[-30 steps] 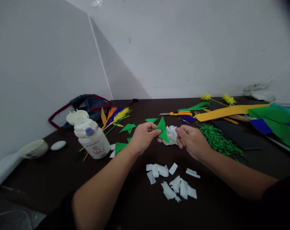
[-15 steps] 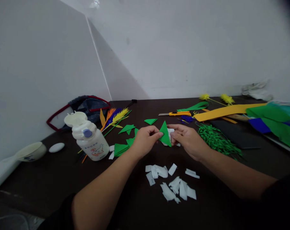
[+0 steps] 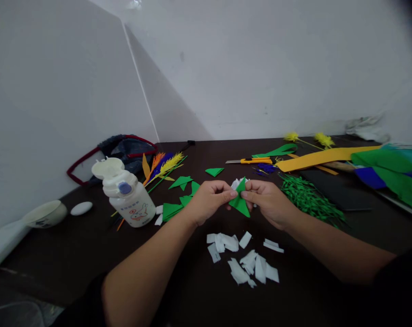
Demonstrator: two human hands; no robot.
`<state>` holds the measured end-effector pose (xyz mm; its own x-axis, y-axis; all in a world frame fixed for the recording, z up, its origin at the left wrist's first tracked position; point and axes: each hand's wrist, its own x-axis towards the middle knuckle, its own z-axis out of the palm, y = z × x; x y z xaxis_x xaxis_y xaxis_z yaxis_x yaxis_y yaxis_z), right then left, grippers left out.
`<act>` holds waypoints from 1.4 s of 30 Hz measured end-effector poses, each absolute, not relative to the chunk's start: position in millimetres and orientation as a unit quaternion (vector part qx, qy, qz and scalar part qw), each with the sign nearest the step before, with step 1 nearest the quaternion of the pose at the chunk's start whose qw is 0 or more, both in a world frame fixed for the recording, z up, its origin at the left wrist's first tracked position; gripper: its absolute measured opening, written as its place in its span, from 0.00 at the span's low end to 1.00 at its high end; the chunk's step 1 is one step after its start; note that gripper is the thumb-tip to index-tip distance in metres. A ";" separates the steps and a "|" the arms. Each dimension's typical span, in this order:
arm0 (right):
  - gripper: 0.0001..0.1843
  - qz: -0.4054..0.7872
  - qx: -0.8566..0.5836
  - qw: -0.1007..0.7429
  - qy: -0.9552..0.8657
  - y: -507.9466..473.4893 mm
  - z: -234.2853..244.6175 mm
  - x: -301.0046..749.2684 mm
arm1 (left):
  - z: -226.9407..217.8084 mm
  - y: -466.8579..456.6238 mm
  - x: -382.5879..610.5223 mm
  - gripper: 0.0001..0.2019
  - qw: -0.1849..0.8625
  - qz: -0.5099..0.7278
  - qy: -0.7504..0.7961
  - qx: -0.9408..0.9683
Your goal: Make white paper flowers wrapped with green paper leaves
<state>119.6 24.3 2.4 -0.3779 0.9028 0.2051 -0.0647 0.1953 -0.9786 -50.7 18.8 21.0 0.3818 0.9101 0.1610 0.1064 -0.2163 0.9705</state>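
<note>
My left hand [image 3: 209, 200] and my right hand [image 3: 269, 202] meet above the dark table [image 3: 178, 281], each pinching a side of one green paper triangle [image 3: 240, 202]. A bit of crumpled white paper [image 3: 235, 183] peeks out just behind the triangle; who holds it is unclear. Several white paper scraps [image 3: 245, 259] lie on the table right below my hands. More green paper triangles [image 3: 178, 200] lie to the left of my left hand.
A white glue bottle [image 3: 126, 193] with its cap open stands at left, near a bowl [image 3: 44, 213]. Paper flowers [image 3: 163, 165], a yellow cutter [image 3: 251, 161], shredded green paper [image 3: 310, 200], a black slab and coloured sheets [image 3: 386, 170] lie behind and right.
My hands came together and dropped slightly. The green triangle, first upright in my left hand, is now tilted and pinched by both hands, covering most of the white crumpled paper.
</note>
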 end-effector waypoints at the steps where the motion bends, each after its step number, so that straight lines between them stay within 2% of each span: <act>1: 0.07 0.545 -0.329 0.448 -0.628 24.1 2.5 119.5 | 20.6 19.1 -50.8 0.11 0.508 0.405 0.378 0.660; 8: 0.09 0.576 -0.316 0.463 -0.595 22.8 5.7 119.0 | 21.4 18.4 -53.3 0.12 0.573 0.388 0.318 0.648; 17: 0.10 0.575 -0.317 0.483 -0.579 23.1 5.0 118.7 | 23.6 18.8 -54.5 0.08 0.546 0.388 0.347 0.657; 21: 0.05 0.554 -0.319 0.480 -0.601 23.2 3.6 118.0 | 20.9 20.5 -53.6 0.07 0.576 0.391 0.341 0.632; 22: 0.04 0.537 -0.325 0.480 -0.613 22.8 3.4 118.0 | 20.5 20.6 -53.0 0.07 0.589 0.394 0.336 0.621; 24: 0.12 0.462 -0.351 0.481 -0.657 21.2 3.2 118.7 | 19.7 20.5 -51.4 0.08 0.608 0.401 0.333 0.599; 29: 0.22 0.171 -0.416 0.472 -0.758 13.5 3.9 121.4 | 18.7 19.8 -47.9 0.09 0.626 0.416 0.334 0.568; 32: 0.27 0.123 -0.408 0.454 -0.783 11.6 3.2 122.0 | 19.9 18.5 -47.5 0.09 0.641 0.421 0.327 0.552; 36: 0.22 0.111 -0.371 0.422 -0.820 13.9 -0.5 122.3 | 21.2 16.4 -47.9 0.08 0.664 0.424 0.303 0.536; 42: 0.09 0.074 -0.337 0.446 -0.826 13.3 -3.1 125.6 | 20.0 16.1 -46.0 0.08 0.665 0.418 0.306 0.538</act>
<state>125.6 13.3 -3.1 -0.3750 0.6226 0.6868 0.4911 0.7619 -0.4224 -46.0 16.1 20.0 0.4635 0.8850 0.0432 -0.2273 0.0716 0.9712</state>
